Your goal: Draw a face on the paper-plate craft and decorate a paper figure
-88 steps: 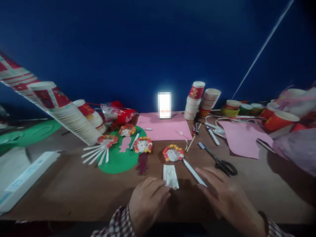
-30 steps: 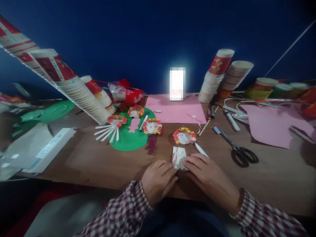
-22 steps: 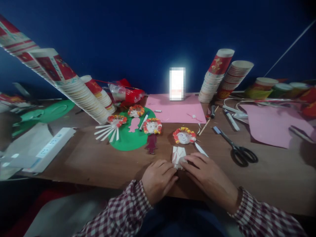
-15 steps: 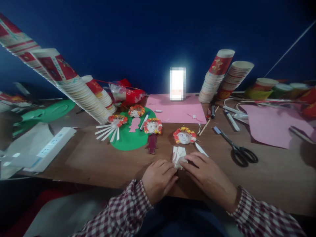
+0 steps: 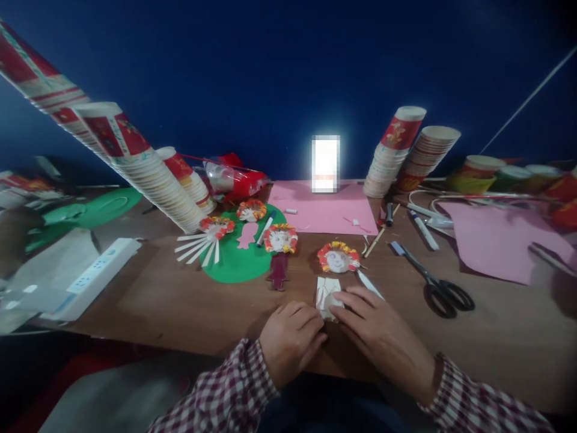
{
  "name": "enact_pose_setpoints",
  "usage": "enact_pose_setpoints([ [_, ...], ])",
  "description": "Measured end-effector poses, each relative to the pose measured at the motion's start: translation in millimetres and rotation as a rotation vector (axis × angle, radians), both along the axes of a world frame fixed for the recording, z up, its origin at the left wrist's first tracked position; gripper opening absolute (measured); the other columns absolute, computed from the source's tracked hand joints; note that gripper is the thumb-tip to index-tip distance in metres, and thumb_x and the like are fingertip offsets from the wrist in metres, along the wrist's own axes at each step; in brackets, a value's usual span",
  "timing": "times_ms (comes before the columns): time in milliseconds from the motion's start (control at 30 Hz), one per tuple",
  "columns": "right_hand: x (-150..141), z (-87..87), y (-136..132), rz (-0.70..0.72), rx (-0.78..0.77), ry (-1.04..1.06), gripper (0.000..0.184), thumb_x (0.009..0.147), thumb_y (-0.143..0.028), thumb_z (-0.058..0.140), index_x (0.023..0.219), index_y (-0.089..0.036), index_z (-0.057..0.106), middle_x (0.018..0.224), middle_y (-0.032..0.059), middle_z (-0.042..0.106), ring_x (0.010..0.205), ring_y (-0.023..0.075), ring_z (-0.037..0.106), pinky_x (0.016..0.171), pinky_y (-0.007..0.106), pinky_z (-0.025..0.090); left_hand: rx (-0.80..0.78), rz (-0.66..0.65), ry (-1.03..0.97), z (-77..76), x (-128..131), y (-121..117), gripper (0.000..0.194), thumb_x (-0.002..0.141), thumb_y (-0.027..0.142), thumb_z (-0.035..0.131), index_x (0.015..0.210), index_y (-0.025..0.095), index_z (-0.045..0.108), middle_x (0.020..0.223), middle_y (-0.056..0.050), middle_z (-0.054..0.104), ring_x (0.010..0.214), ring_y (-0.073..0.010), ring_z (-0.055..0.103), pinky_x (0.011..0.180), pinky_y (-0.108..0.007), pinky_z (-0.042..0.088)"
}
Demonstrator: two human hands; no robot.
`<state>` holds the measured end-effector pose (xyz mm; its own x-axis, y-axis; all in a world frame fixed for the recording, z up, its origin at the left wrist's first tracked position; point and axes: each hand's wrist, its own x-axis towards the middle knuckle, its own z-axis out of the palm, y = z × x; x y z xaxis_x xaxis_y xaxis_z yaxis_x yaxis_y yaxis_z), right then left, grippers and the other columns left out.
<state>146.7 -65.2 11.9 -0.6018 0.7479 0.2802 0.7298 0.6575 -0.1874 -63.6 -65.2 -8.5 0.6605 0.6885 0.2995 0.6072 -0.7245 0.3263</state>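
Note:
A small piece of white paper [image 5: 326, 288] with reddish lines lies near the table's front edge. My left hand [image 5: 291, 340] is closed, its bent fingertips at the paper's lower left edge. On the paper's right side rest the outstretched fingers of my right hand [image 5: 383, 334]; they hide part of it. Just beyond sits a paper face with a red and yellow frilled rim [image 5: 338, 260]. A narrow white strip [image 5: 370, 285] sticks out past my right fingers. To the left lie a similar frilled face [image 5: 280, 239] and a dark maroon figure cutout [image 5: 279, 272].
Black-handled scissors [image 5: 439, 291] lie to the right, near a marker [image 5: 424, 231]. A green sheet [image 5: 234, 270] bears cutouts at left. Tall paper cup stacks [image 5: 148, 171] lean there. Farther back are a pink sheet [image 5: 322, 219] and a blurred bright screen [image 5: 325, 163]. A power strip [image 5: 97, 276] lies left.
The whole view has shifted slightly, so the table sits a little lower in the picture. Both hands stay at the white paper, with no clear change in their grip.

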Motion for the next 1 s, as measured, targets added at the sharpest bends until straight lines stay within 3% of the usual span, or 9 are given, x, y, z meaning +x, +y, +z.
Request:
enact_pose_setpoints([
  [400,1.5,1.8,3.9,0.036,-0.063,0.011,0.027,0.085,-0.011,0.052,0.109,-0.019,0.06,0.116,0.0054,0.061,0.111,0.0238,0.049,0.095,0.043,0.045,0.027,-0.014,-0.016,0.3,0.1,0.7,0.015,0.088,0.022,0.049,0.099,0.017,0.059,0.099,-0.005,0.063,0.091,-0.0188,0.055,0.08,-0.035,0.046],
  [1000,1.9,4.9,6.7,0.062,-0.03,-0.005,0.022,0.085,-0.013,0.053,0.105,-0.018,0.062,0.112,0.006,0.062,0.108,0.0229,0.05,0.093,0.04,0.045,0.014,-0.027,-0.022,-0.9,0.0,1.6,0.015,0.088,0.018,0.048,0.097,0.018,0.059,0.098,-0.004,0.063,0.09,-0.0185,0.053,0.08,-0.035,0.045],
])
